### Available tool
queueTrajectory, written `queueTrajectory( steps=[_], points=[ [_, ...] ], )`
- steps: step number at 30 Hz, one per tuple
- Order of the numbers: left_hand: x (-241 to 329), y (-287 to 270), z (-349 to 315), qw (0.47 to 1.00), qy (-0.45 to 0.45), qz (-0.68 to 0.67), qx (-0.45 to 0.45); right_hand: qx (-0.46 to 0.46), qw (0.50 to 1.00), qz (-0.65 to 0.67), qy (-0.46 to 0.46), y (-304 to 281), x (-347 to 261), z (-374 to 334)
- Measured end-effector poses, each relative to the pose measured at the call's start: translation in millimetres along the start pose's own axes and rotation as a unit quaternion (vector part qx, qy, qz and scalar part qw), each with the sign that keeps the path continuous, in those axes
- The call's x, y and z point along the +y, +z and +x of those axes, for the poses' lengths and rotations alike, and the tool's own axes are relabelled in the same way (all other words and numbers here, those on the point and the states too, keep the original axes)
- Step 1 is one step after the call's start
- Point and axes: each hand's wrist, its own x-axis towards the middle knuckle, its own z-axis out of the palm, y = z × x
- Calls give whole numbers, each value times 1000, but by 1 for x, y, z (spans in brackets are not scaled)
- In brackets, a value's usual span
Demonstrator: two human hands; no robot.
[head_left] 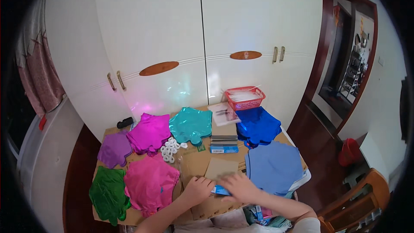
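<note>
Near the table's front edge, a flat brown card piece (222, 168) lies with a blue strip or packet (221, 190) showing at its near end. My left hand (199, 190) has its fingers curled at the left side of that blue packet. My right hand (240, 187) reaches over its right side, fingers bent down on the card and packet and slightly blurred. The palms hide part of both. Just beyond lies a stack of grey-brown strips (224, 139) with a blue label (224, 149) along its near side.
Foil star-shaped balloons lie around: green (108, 194), pink (152, 183), purple (114, 149), magenta (149, 133), teal (191, 125), dark blue (258, 126), light blue (276, 167). White rings (169, 149) are heaped left. A red basket (245, 98) stands behind; a wooden chair (360, 203) is right.
</note>
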Motion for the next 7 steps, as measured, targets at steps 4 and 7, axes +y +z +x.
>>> queueTrajectory(
  steps=[4, 7],
  points=[
    [-2, -1, 8, 1000, -3, 13, -20, 83, 989, 29, 122, 21, 89, 27],
    [-7, 6, 20, 998, 3, 48, -35, 47, 978, 40, 200, 49, 137, 39]
  ],
)
